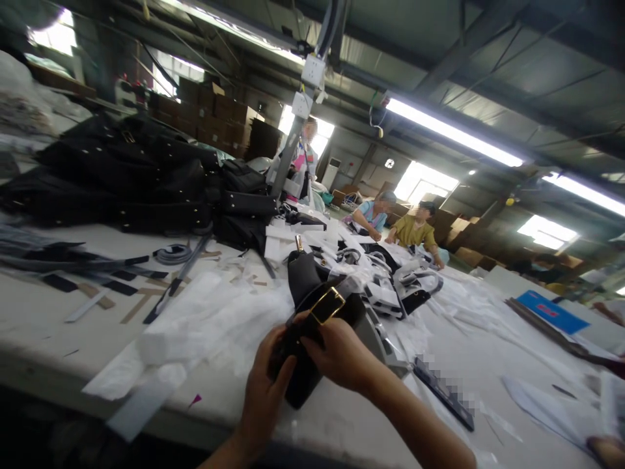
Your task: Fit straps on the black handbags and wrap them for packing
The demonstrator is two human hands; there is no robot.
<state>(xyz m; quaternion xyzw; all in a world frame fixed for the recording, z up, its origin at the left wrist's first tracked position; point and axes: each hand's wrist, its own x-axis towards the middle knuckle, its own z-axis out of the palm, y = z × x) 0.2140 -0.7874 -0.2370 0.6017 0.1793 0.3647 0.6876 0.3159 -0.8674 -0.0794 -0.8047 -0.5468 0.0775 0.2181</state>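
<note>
A small black bag (305, 280) with a gold buckle (327, 304) on its strap stands at the near edge of the white worktable (58, 326). My left hand (263, 391) is closed around the bag's lower left side. My right hand (342, 355) grips the strap just below the buckle, fingers pinched on it. White wrapping paper (195, 326) lies crumpled right beside the bag on the left.
A heap of black bags (127, 172) fills the far left of the table, with loose straps and strips (97, 273) before it. Other bags and paper (395, 280) lie beyond. Two people (400, 225) sit at the far end, another (305, 156) stands. A blue card (551, 311) lies right.
</note>
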